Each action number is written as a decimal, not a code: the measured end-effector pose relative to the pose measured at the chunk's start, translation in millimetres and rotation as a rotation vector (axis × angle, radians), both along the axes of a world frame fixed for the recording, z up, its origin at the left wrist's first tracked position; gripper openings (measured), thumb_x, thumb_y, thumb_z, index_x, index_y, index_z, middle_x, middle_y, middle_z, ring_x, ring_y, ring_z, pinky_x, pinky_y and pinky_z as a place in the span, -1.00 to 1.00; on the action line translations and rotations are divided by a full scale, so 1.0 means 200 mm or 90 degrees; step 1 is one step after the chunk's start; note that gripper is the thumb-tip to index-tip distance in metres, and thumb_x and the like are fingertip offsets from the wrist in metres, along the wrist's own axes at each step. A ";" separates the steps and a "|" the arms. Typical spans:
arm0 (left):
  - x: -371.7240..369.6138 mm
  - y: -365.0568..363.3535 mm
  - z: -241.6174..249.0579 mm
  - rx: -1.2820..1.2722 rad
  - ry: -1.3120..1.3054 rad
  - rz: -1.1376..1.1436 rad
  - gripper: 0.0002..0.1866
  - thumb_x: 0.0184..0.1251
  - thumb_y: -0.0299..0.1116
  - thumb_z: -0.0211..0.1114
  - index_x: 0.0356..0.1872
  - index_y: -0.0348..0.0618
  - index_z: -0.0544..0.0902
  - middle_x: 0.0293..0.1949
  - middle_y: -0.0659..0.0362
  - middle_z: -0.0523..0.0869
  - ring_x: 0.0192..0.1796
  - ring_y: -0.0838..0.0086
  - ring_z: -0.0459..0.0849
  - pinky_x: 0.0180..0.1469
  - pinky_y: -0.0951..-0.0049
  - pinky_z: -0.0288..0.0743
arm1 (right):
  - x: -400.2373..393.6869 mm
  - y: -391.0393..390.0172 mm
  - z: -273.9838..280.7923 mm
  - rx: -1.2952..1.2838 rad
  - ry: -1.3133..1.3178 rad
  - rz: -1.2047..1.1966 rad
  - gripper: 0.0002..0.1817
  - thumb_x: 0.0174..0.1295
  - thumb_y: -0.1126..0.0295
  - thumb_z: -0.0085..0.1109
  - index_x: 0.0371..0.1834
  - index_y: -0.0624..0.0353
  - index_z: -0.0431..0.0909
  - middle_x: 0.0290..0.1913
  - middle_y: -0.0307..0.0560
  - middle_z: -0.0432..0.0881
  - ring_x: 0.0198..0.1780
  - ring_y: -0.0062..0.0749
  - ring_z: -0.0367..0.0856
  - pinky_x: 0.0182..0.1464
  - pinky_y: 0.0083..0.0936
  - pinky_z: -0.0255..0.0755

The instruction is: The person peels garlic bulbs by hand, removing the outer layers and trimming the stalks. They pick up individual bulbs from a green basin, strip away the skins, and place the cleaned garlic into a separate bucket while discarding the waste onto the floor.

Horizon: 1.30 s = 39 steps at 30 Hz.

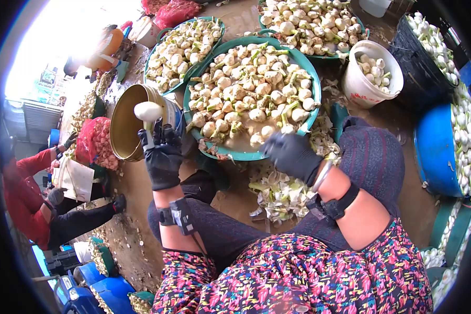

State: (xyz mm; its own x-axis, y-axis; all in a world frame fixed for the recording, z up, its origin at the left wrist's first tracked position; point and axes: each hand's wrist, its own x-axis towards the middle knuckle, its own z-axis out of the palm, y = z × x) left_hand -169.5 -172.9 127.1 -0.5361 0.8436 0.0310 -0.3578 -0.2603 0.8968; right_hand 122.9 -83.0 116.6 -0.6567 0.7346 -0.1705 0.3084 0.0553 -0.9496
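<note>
My left hand (162, 157), in a black glove, is raised and closed round the stem of a white onion (148, 111). The bulb points up and looks smooth and peeled. My right hand (293, 157), also gloved in black and somewhat blurred, is curled at the near rim of a green tub (315, 89). What its fingers may hold is hidden. Heaped in that tub are many unpeeled onions (256, 114) with brownish skins and short green stems. An open bucket (121, 123) lies tilted just behind and left of the raised onion.
Onion peelings (282, 196) lie between my legs. A white bucket (363, 86) with onions stands right of the tub. Further green tubs of onions are behind. Blue (438, 149) and black (421, 60) containers hold white onions at right. A person in red (34, 204) sits at left beside a red mesh sack (97, 142).
</note>
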 end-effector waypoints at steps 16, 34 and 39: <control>0.69 0.57 -0.77 -0.554 1.168 -0.499 -0.76 0.09 -0.19 0.22 -0.18 0.36 0.67 -0.01 0.11 0.47 0.10 0.17 0.40 0.09 0.15 0.30 | 0.08 0.19 0.15 -0.289 0.306 -0.334 -0.95 0.16 0.50 0.07 -0.36 0.22 0.52 -0.51 -0.34 0.51 -0.53 -0.79 0.36 -0.49 -0.78 0.27; 0.71 0.13 0.04 -0.174 -0.107 -0.107 -0.89 0.27 -0.45 0.13 -0.29 -0.27 0.55 -0.35 0.17 0.61 -0.35 0.50 0.58 -0.25 0.49 0.48 | -0.07 0.02 0.00 0.192 0.237 -0.122 -0.36 -0.17 0.52 0.40 0.08 0.28 0.39 -0.06 -0.09 0.56 -0.06 -0.54 0.51 0.00 -0.58 0.45; 0.68 0.10 0.01 -0.187 0.043 -0.113 -0.97 0.17 -0.56 0.15 -0.42 -0.25 0.55 -0.41 0.14 0.59 -0.39 0.41 0.57 -0.33 0.43 0.47 | -0.07 0.03 -0.06 -0.258 0.397 -0.129 -0.41 -0.12 0.56 0.36 0.06 0.31 0.38 -0.08 -0.10 0.55 -0.10 -0.54 0.54 -0.05 -0.58 0.49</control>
